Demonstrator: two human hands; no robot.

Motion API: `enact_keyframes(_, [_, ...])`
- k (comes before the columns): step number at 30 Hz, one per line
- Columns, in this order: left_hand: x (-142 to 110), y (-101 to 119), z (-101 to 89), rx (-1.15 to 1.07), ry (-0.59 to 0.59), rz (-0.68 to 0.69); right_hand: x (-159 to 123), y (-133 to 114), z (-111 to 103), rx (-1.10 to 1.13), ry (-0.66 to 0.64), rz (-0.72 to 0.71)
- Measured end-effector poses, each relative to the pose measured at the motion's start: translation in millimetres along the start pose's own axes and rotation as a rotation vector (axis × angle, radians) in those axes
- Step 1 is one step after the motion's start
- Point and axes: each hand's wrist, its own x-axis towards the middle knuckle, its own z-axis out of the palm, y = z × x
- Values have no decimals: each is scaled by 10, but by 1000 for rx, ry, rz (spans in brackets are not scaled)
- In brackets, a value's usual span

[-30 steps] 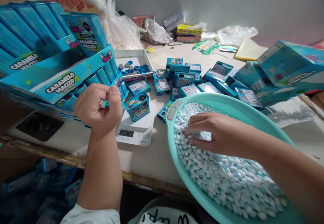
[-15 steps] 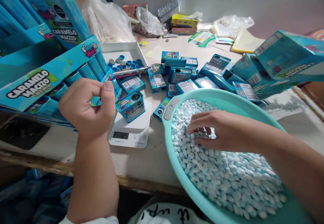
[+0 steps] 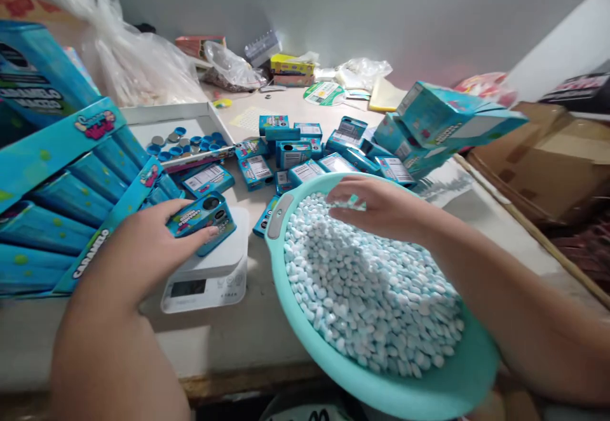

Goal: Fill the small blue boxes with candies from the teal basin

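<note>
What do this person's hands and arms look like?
The left hand and right hand are bare, with no gloves, rings or watch in view. The left forearm and right forearm are bare too, and no sleeve shows.

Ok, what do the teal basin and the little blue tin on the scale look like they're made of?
The teal basin looks like moulded plastic: smooth, satiny, with an even colour and thick rounded rim. The blue tin has a glossy printed skin and crisp edges; it could be coated card or thin metal, the look leaves that open.
</note>
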Motion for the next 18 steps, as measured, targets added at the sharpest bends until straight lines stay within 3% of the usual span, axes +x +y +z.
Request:
enact_keyframes(3, [-7, 208, -56, 33, 25, -118, 32, 157, 60, -80, 20, 199])
enact_keyframes(5, [-43, 363, -90, -44, 187, -98, 67, 219, 100, -84, -63, 254])
enact_keyframes(8, [-108, 618, -91, -182, 505, 129, 101, 260, 113, -84, -92, 286])
enact_keyframes(11, [-144, 963, -30, -332, 637, 336, 53, 283, 80, -84, -86, 312])
enact_keyframes(14, [-113, 1418, 70, -415, 575, 410, -50, 312, 63, -123, -65, 363])
enact_keyframes(18, [118, 2036, 275, -496, 300, 555, -142, 279, 123, -158, -82, 345])
